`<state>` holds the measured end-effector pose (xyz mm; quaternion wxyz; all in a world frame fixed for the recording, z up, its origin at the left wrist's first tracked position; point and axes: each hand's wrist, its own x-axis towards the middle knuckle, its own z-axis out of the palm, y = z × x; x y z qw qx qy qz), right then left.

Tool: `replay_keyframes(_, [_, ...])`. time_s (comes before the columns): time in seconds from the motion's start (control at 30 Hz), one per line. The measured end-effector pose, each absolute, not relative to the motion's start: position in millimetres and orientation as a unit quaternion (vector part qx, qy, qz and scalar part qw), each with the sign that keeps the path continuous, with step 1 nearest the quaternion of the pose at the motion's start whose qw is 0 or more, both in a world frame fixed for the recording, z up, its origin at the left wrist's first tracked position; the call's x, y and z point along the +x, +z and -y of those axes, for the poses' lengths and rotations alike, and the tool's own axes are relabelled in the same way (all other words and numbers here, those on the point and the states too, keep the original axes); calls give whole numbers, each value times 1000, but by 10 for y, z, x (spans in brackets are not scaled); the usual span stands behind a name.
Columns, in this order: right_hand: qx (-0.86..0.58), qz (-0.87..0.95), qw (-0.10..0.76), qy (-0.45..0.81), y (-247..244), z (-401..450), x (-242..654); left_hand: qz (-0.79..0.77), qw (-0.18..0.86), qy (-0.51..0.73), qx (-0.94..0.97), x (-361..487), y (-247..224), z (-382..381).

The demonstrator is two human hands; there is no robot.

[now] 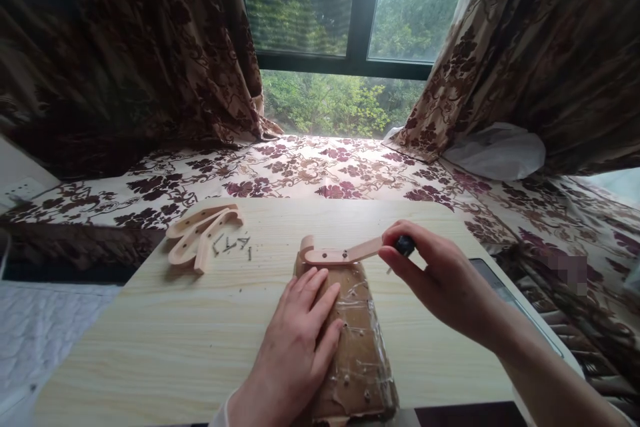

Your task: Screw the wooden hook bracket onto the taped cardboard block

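Note:
My left hand (300,333) lies flat with its fingers spread on a brown block wrapped in clear tape (357,347). At the far end of that block rests a curved wooden hook (333,256) with two dark holes or screws in its flat part. My right hand (430,267) pinches a black-handled tool (405,245) between thumb and fingers, beside the raised right end of the hook. The tool's lower end is too small to make out. Several more wooden hooks (200,237) lie at the left, and loose screws (230,245) are scattered beside them.
The light wood table (200,347) has a dark flat panel (515,303) at its right edge. Beyond it spreads a flowered cloth (320,170) below a window. Curtains hang on both sides, and a white plastic bag (500,152) sits at the right.

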<state>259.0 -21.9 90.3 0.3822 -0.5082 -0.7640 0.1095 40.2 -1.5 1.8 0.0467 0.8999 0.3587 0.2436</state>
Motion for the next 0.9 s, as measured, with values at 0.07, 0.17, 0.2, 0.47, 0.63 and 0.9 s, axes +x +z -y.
replay_keyframes(0.07, [-512, 769, 364, 118, 887, 228, 2599, -362, 41, 237, 901, 407, 37, 41])
replay_keyframes(0.17, [-518, 774, 345, 118, 881, 251, 2630, -360, 19, 227, 905, 354, 51, 129])
replay_keyframes(0.2, [-520, 773, 344, 113, 889, 259, 2643, -354, 7, 223, 908, 323, 46, 168])
replay_keyframes(0.47, [-575, 734, 355, 66, 864, 195, 2810, -330, -45, 246, 910, 240, 66, 398])
replay_keyframes(0.63, [-623, 718, 295, 95, 715, 89, 2846, -305, -14, 271, 913, 430, 161, 334])
replay_keyframes(0.9, [-611, 716, 223, 253, 642, -19, 2804, -321, -27, 259, 910, 525, 14, 146])
